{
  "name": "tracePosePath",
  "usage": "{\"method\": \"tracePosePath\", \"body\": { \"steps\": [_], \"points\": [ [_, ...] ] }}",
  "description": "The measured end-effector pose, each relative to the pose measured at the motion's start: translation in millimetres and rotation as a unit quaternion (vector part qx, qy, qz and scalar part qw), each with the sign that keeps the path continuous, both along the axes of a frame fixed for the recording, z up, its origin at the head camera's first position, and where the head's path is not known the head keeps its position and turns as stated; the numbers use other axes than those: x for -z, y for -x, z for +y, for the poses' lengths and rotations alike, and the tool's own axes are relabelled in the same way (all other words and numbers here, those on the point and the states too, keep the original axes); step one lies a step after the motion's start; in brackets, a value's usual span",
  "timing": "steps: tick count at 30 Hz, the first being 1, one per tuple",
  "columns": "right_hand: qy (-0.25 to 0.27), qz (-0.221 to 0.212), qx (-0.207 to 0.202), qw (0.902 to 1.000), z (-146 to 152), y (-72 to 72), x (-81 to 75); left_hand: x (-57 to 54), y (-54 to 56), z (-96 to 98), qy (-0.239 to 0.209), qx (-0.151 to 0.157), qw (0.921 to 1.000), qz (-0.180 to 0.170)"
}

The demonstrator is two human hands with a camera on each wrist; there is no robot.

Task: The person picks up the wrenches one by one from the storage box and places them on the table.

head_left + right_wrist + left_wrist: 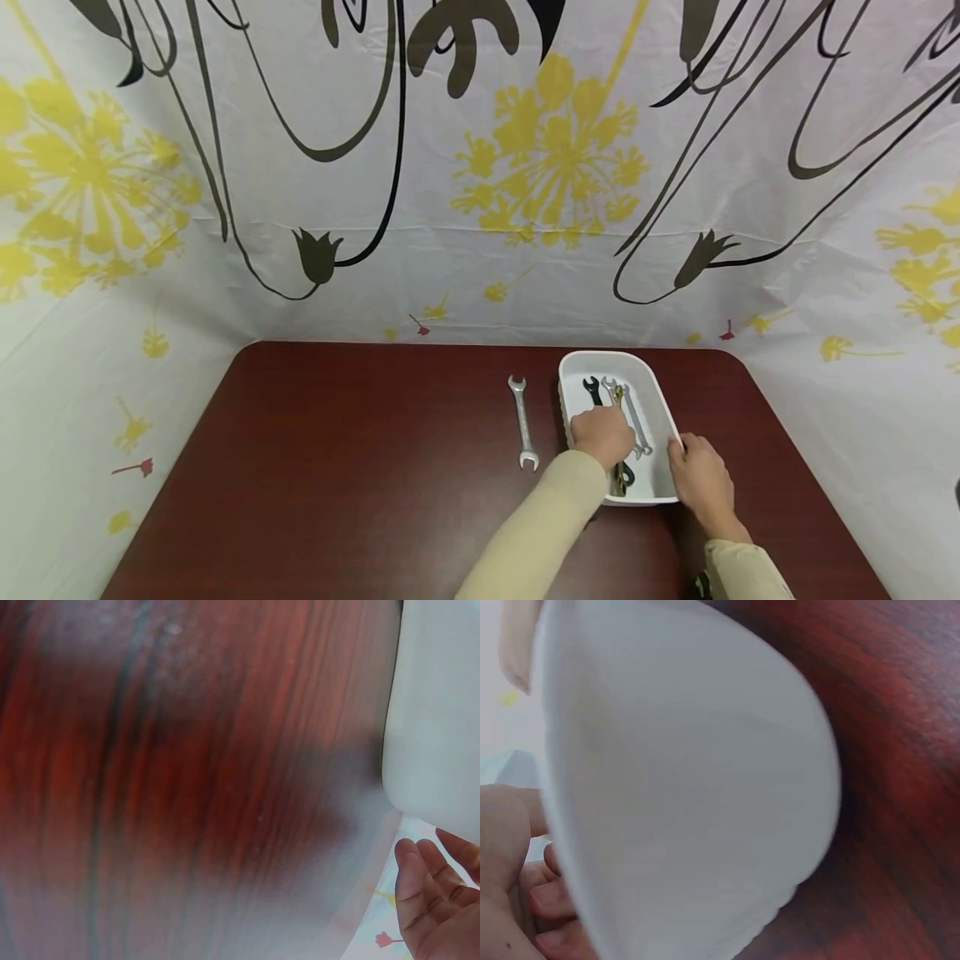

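Observation:
A white plastic tray (663,492) stands toward the table's right side, with several wrenches lying in it. My left hand (602,435) reaches in, its curled fingers gripping a wrench; which one is hidden under the hand. Beneath and around it show a black wrench (592,390), a gold-coloured wrench (620,483) and a silver wrench (636,421). My right hand (703,479) holds the tray's right rim, thumb over the edge and fingers outside. Tray wall (697,772) covers most of the left wrist view, with curled fingers (551,892) behind it.
A silver open-ended wrench (523,425) lies on the dark red wooden table (360,467), left of the tray. White cloth (360,192) with yellow and dark flower prints hangs behind the table and at its sides.

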State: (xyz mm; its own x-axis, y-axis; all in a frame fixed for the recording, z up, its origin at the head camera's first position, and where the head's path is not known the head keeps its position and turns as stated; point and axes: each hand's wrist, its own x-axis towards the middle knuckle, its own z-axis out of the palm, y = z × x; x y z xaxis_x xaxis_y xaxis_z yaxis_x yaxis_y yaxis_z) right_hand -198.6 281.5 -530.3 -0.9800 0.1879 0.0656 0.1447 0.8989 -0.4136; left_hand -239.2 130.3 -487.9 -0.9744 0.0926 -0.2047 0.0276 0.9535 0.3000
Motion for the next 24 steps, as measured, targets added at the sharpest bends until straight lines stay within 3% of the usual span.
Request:
{"method": "tracePosePath", "body": {
  "steps": [6,14,24],
  "points": [
    [0.001,0.002,0.003,1.0,0,-1.0,0.2,-10.0,2.5,-1.9,-0.03,-0.007,0.9991,-0.029],
    [0.003,0.002,0.004,1.0,-1,-1.5,1.2,-18.1,5.0,-8.9,-0.069,-0.004,0.9969,-0.038],
    [0.008,0.001,0.004,1.0,1,-0.8,0.9,-31.2,6.8,-22.8,-0.144,0.0,0.9874,-0.066]
  ]
}}
